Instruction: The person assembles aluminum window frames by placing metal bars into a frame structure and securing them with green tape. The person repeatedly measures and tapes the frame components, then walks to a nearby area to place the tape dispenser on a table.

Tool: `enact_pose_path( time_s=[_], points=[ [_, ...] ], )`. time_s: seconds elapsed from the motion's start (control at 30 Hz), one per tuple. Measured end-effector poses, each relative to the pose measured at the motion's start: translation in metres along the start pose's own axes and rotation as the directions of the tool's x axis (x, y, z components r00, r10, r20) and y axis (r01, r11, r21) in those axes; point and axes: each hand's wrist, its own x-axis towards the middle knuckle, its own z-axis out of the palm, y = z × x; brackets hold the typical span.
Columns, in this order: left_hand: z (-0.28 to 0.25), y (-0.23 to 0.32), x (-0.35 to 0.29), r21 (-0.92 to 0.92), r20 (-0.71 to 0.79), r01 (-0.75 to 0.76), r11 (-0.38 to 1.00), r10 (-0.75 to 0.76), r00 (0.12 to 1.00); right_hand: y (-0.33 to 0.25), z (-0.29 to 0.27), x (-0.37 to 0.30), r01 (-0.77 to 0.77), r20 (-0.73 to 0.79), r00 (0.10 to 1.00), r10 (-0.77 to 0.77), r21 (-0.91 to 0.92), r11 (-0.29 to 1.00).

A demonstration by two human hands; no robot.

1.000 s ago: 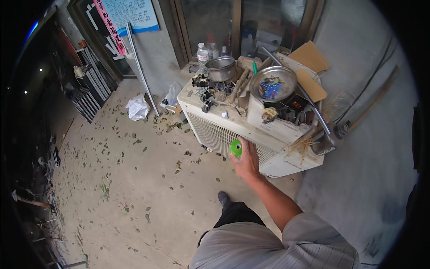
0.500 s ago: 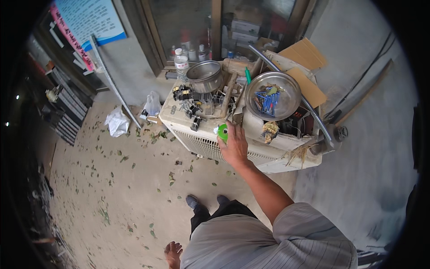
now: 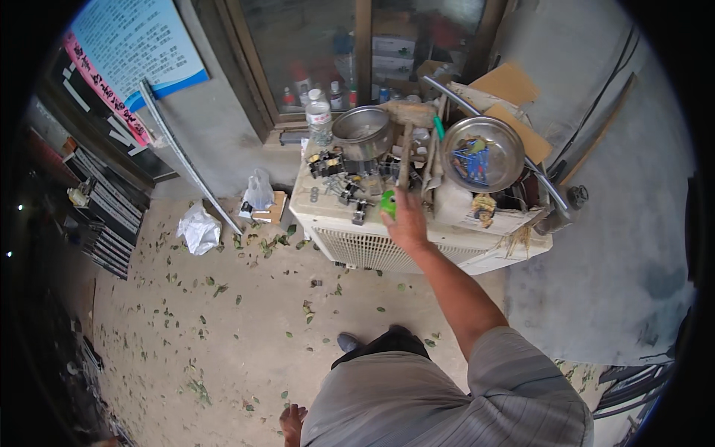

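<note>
My right hand [image 3: 408,225] reaches over the front edge of a white air-conditioner unit [image 3: 316,217], its fingers closed round a green roll of tape [image 3: 388,204]. Part of the roll is hidden behind the fingers. Just left of it on the unit's top lie several black-and-metal clamp-like parts [image 3: 359,211] and small washers [image 3: 313,195]. Beyond the hand rests a hammer with a wooden handle [image 3: 406,153]. Low beside my body hangs my left hand [image 3: 293,423], holding nothing, fingers loosely apart.
A steel pot [image 3: 363,134] and a plastic bottle [image 3: 319,119] stand at the back. To the right, a metal bowl [image 3: 514,145] holds blue-handled pieces, beside a long metal bar [image 3: 547,184] and cardboard [image 3: 506,83]. White bags [image 3: 199,229] and leaves lie on the floor.
The view has shifted, so the unit and its things appear farther right. My right hand keeps the green roll of tape, turned so its hole shows less. My left hand still hangs low.
</note>
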Motion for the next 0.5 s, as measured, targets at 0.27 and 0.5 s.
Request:
enact_pose_path(
  time_s=[0.27, 0.5],
  points=[
    [-0.065, 0.053, 0.001, -0.445, -0.001, 0.217, 0.869, -0.243, 0.970, -0.013, 0.014, -0.010, -0.056, -0.154, 0.987, 0.044, -0.073, 0.996],
    [-0.050, 0.016, 0.018, -0.176, -0.031, 0.077, 0.981, -0.084, 0.996, -0.016, 0.008, -0.010, -0.111, -0.123, 0.987, 0.104, -0.051, 0.992]
  ],
)
